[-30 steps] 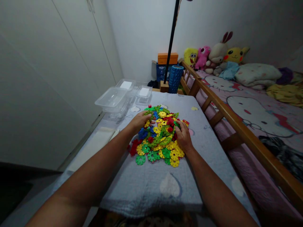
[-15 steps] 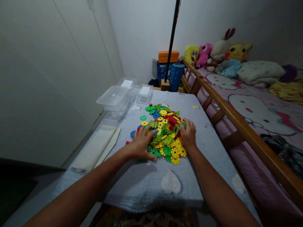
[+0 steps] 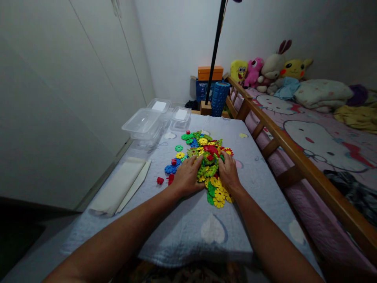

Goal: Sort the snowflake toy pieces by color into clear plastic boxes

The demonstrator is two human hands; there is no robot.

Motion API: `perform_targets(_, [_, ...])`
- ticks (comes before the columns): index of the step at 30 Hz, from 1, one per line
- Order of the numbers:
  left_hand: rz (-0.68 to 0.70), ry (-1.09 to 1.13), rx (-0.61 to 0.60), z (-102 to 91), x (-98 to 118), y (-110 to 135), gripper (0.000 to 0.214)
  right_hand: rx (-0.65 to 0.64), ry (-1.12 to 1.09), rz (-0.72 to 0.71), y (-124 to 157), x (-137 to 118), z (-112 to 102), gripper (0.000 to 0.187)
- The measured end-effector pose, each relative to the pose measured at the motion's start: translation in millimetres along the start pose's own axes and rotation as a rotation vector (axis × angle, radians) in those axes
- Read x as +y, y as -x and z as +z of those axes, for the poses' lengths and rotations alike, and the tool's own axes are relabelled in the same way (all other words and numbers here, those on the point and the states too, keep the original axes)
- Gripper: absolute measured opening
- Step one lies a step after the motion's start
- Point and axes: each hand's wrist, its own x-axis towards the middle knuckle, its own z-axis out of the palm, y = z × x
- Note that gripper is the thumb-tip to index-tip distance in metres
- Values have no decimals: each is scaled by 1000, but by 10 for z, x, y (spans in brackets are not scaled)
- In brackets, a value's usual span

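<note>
A heap of flat plastic snowflake discs (image 3: 207, 155) in green, yellow, red and blue lies on a grey-blue quilted cover (image 3: 194, 224). My left hand (image 3: 188, 177) presses palm-down against the heap's left side, fingers stretched out. My right hand (image 3: 228, 173) rests against the right side, fingers spread over the discs. The two hands squeeze the heap between them. A few stray pieces, blue discs (image 3: 171, 169) and small red bits (image 3: 160, 181), lie loose to the left of my left hand.
Clear plastic containers (image 3: 143, 124) and lidded tubs (image 3: 180, 116) stand at the far left of the cover. A white folded sheet (image 3: 120, 188) lies at the left edge. A wooden bed rail (image 3: 294, 153) runs along the right; plush toys (image 3: 271, 67) sit beyond. A black pole (image 3: 216, 51) rises behind.
My left hand slid right, from the heap's near-left edge in against the pile, narrowing it. Stray blue and red pieces now lie uncovered to its left. My right hand barely moved.
</note>
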Motion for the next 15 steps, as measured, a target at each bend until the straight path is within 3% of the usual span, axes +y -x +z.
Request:
perform_targets(6, [2, 209, 125, 115, 6, -204, 108, -41, -265, 164, -89, -111, 92, 42])
perform_targets(12, [-119, 515, 212, 99, 0, -390, 118, -41, -505, 300, -305, -201, 179, 35])
perform_targets(15, [-187, 705, 228, 47, -26, -461, 120, -29, -564, 253, -425, -252, 237, 38])
